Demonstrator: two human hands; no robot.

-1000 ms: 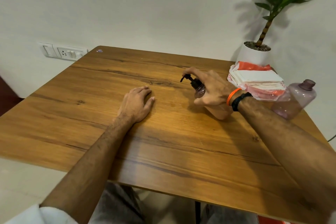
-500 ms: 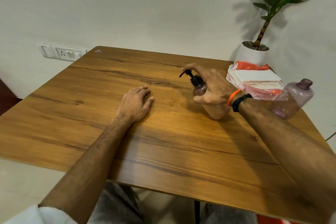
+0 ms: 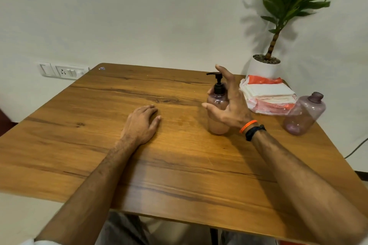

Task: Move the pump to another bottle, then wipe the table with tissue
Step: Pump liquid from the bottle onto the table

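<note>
A translucent pink bottle, part full of liquid, stands upright on the wooden table with a black pump on its neck. My right hand hovers beside and behind it with fingers spread. The thumb points left in front of the bottle and one fingertip shows past its far side. My left hand lies flat, palm down, on the table to the left. An empty purple bottle with no cap stands at the right edge. A pack of tissues in an orange and clear wrapper lies behind it.
A white pot with a green plant stands at the table's far right corner against the wall. A switch and socket plate is on the wall at left. A dark cable hangs off to the right.
My right hand has let go of the pump's neck and spread its fingers. The bottle, tilted before, now stands upright. My left hand has stayed put.
</note>
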